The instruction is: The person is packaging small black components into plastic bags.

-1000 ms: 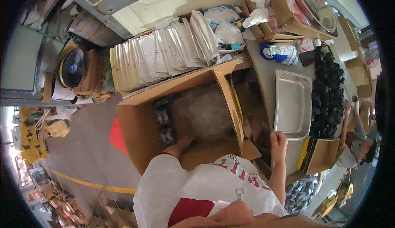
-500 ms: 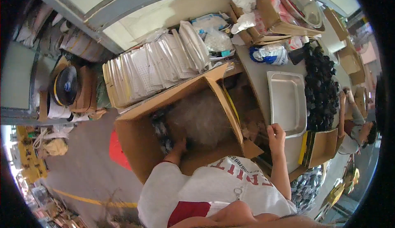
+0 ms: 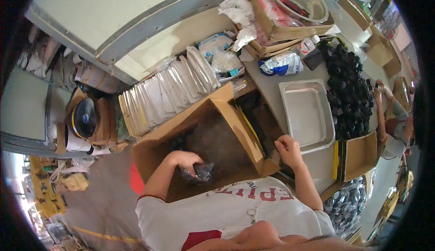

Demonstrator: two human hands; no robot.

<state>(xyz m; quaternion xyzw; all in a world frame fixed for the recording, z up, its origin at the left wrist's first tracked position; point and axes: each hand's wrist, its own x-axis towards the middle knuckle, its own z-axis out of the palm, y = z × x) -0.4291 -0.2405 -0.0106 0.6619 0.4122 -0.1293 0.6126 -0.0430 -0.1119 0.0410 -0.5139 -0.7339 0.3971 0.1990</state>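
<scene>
My left hand [image 3: 186, 160] is closed on a clear plastic bag with something black in it [image 3: 202, 174]. It holds the bag over the near left part of a large open cardboard box [image 3: 167, 131]. More dark items [image 3: 180, 140] lie deep in that box, too shaded to name. My right hand [image 3: 288, 150] is closed in a loose fist by the box's right flap, just left of the shallow metal tray [image 3: 310, 110]. Anything inside its curled fingers is hidden. The tray shows a bare bottom.
Beyond the tray's right side lies a heap of small black parts [image 3: 346, 88]. A small open carton [image 3: 360, 158] sits nearer, above several clear bags of dark items [image 3: 346, 203]. White padded envelopes [image 3: 167, 90] line the box's far side. Another person's arm [image 3: 379, 110] shows far right.
My left hand has come up from deep inside the box, now with the bag of black content in it. My right hand stays closed beside the tray. The view has shifted slightly.
</scene>
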